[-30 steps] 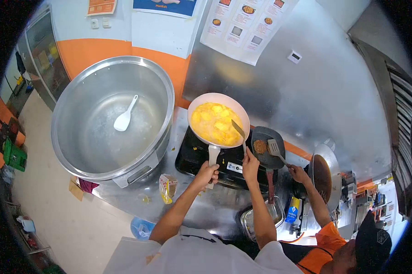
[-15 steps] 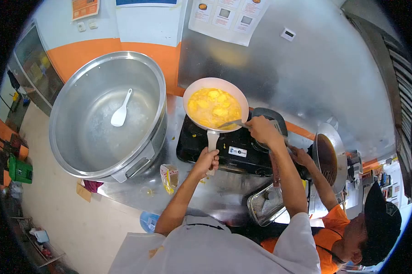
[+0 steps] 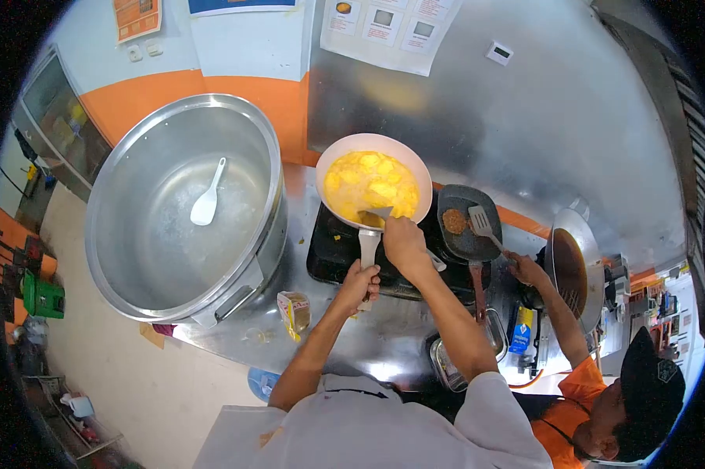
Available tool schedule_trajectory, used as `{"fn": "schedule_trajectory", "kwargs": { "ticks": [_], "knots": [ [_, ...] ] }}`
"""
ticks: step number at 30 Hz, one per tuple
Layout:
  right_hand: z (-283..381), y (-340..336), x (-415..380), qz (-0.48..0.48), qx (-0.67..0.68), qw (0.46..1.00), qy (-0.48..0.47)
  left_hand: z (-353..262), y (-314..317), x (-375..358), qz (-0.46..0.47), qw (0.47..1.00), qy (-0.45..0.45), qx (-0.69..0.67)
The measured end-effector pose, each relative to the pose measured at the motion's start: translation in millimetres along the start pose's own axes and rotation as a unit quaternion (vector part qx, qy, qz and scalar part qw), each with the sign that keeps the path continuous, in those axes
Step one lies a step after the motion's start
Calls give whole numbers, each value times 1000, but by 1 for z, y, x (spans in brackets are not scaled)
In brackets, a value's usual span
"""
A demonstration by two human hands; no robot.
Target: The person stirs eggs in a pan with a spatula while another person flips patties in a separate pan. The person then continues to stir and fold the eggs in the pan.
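Observation:
My left hand is wrapped round the pale handle of a frying pan. Bright yellow egg, partly set in soft lumps with liquid around it, fills the pan. In my right hand is a spatula, its blade dipped in the egg at the near rim, just above the handle. Beneath the pan is a black stove. A torn yellow-and-white packet lies on the steel counter left of my left forearm.
A co-worker's hand holds a slotted turner over a dark square pan with brown patties. A huge metal pot holding a white paddle stands left. A wok of brown liquid is at right.
My right hand has moved left with the spatula, from the pan's right side to near its handle. The co-worker's turner and the dark pan's patties have come into sight.

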State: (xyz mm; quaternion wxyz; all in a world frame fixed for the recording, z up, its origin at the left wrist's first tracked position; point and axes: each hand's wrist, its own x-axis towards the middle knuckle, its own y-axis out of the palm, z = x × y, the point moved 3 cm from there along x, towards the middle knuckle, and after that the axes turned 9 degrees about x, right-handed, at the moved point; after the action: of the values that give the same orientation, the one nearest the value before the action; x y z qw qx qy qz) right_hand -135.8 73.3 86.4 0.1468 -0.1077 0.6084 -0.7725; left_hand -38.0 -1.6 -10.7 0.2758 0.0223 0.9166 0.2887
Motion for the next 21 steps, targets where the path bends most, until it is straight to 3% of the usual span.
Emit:
{"fn": "schedule_trajectory", "kwargs": {
  "ticks": [10,13,21],
  "knots": [
    [-4,18,76,-40,16,998,-38,5,-5,7,12,1000,-2,-14],
    [-8,15,101,-14,-3,1000,6,1,-3,5,10,1000,-8,-13],
    [-26,-6,154,5,-35,998,-46,-7,2,-2,-3,1000,-13,-15]
  ]
}}
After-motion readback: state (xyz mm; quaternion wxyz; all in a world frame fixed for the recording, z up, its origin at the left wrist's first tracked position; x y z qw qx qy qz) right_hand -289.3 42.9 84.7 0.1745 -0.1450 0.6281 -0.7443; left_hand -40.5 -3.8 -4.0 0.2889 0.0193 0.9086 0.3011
